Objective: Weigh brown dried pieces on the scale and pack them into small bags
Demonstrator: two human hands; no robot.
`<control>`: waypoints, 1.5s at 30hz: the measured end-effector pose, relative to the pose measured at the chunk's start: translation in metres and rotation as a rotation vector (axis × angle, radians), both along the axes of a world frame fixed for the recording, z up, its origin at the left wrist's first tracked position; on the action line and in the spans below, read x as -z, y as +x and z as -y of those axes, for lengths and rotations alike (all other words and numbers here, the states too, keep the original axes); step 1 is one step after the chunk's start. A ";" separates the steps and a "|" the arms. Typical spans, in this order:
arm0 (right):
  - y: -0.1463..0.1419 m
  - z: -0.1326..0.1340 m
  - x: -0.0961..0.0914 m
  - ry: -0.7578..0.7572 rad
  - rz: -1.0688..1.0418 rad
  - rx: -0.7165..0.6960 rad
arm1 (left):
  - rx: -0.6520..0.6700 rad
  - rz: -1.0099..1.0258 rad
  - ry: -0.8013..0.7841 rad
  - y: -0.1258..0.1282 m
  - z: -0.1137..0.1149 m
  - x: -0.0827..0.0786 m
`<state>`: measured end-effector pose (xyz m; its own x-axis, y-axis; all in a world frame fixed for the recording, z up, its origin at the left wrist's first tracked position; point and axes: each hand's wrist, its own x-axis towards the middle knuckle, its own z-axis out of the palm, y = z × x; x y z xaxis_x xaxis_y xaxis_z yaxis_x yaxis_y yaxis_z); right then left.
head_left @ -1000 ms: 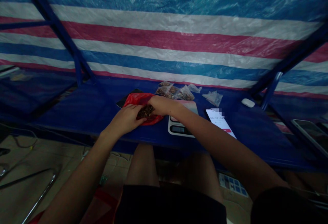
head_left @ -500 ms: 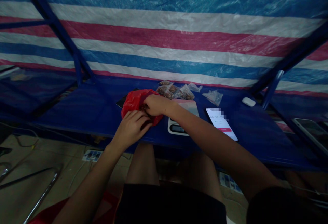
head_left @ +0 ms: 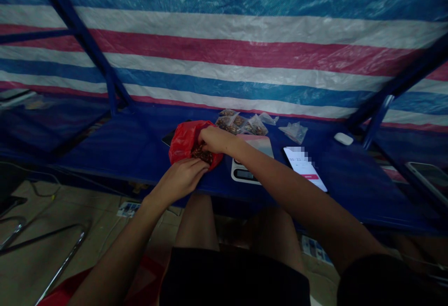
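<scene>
A crumpled red plastic bag (head_left: 182, 140) stands with its mouth up on the blue table, and small dark-brown pieces (head_left: 202, 153) show inside it. My left hand (head_left: 184, 175) is closed on the near rim of the bag. Over the far right rim reaches my right hand (head_left: 214, 139), its curled fingers down among the brown pieces; the fingertips are hidden, and what they grip cannot be made out. Just right of the bag lies a white kitchen scale (head_left: 257, 143), partly covered by my right forearm.
Several clear bags (head_left: 257, 126) filled with brown pieces lie behind the scale. Near them is an unfilled clear bag (head_left: 296, 131). A lit phone (head_left: 308, 175) and a white case (head_left: 343, 138) are on the right. Blue metal posts (head_left: 87, 49) flank the table (head_left: 115, 142), with striped sheeting behind.
My left hand has drawn slightly back and down from the bag's mouth, uncovering more brown pieces. My right hand stays in the bag. The whole view has shifted slightly.
</scene>
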<state>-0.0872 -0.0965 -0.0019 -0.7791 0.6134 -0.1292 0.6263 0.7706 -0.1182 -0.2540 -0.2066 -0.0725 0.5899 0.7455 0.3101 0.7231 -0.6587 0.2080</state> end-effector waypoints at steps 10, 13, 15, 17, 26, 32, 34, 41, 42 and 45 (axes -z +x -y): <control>0.013 -0.011 -0.003 -0.089 -0.172 -0.036 | -0.066 0.095 0.098 0.020 -0.001 0.000; 0.012 -0.013 -0.003 -0.093 -0.171 -0.067 | -0.076 0.115 0.175 0.023 0.000 0.009; 0.011 -0.013 -0.003 -0.116 -0.125 -0.107 | -0.076 0.154 0.188 0.025 0.001 0.016; 0.012 -0.013 -0.004 -0.128 -0.131 -0.140 | -0.090 0.183 0.194 0.026 0.001 0.021; 0.031 -0.016 -0.017 -0.129 -0.315 -0.168 | -0.155 0.182 0.196 0.028 0.001 0.025; 0.072 -0.005 -0.041 -0.112 -0.325 -0.056 | -0.165 0.176 0.183 0.028 0.002 0.026; 0.093 0.003 -0.050 -0.125 -0.285 0.006 | -0.165 0.183 0.175 0.028 0.002 0.027; 0.141 0.017 -0.055 -0.123 -0.161 0.141 | -0.175 0.205 0.172 0.028 0.001 0.027; 0.144 0.018 -0.053 -0.128 -0.141 0.143 | -0.172 0.205 0.174 0.028 0.000 0.027; 0.148 0.016 -0.048 -0.126 -0.104 0.126 | -0.159 0.199 0.184 0.028 0.000 0.027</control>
